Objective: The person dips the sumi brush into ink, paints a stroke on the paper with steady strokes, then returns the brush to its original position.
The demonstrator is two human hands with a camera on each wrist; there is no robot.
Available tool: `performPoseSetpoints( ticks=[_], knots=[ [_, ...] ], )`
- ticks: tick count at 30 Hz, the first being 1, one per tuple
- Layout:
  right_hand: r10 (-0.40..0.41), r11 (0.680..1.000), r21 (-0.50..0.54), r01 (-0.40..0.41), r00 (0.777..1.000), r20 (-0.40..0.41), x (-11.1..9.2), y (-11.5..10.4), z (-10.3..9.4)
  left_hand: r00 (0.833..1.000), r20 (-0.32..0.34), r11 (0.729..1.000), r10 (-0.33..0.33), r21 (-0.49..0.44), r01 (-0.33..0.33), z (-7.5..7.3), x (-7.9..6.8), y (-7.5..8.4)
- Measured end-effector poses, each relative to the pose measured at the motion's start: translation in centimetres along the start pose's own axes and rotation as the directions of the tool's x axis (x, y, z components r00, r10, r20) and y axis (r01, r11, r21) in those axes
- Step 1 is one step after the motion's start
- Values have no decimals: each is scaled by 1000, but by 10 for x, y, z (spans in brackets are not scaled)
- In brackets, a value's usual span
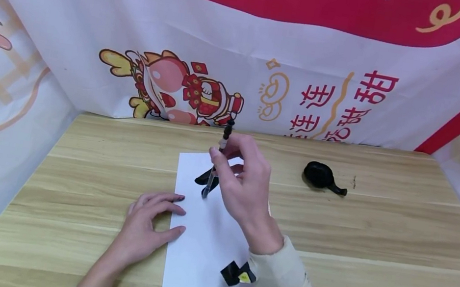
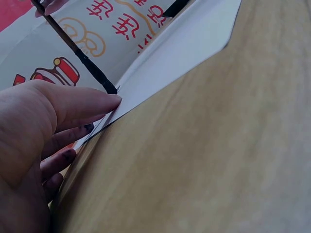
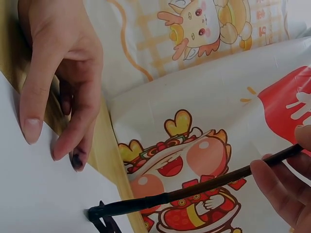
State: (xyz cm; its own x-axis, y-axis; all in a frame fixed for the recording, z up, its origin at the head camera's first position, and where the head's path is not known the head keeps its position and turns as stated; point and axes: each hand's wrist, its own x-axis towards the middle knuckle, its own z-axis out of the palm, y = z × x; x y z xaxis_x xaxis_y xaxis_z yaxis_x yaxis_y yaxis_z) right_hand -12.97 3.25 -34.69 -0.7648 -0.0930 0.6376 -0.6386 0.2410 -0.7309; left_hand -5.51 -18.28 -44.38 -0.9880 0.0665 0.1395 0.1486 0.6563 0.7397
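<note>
My right hand (image 1: 244, 180) pinches the shaft of a dark brush (image 3: 209, 187), held tilted with its tip down on a white sheet of paper (image 1: 197, 243). Thick black strokes (image 1: 203, 177) lie beside the tip on the upper part of the sheet. At the sheet's left edge rests my left hand (image 1: 151, 223), fingers spread and thumb (image 2: 87, 104) touching the paper. Dark stains mark some of its fingertips (image 3: 77, 162). In the right wrist view the brush tip meets the paper near a black stroke.
Right of the paper, a small black dish with a spout-like handle (image 1: 319, 175) sits on the wooden table (image 1: 356, 227). Black pieces, one with a yellow label (image 1: 244, 277), lie at the sheet's lower right. A printed cloth (image 1: 211, 31) hangs behind the table.
</note>
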Motion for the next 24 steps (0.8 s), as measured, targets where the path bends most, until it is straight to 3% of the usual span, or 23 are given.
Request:
performPoseSetpoints(
  ticks=[15,24],
  knots=[
    [120,981,151,-124,992,38,0,-6,1,1000,-1,1000,-2,-4,2,0,-1,1],
    [107,987,112,-111,993,46,1,-4,-1,1000,2,1000,-3,-1,3,0,0,1]
  ],
)
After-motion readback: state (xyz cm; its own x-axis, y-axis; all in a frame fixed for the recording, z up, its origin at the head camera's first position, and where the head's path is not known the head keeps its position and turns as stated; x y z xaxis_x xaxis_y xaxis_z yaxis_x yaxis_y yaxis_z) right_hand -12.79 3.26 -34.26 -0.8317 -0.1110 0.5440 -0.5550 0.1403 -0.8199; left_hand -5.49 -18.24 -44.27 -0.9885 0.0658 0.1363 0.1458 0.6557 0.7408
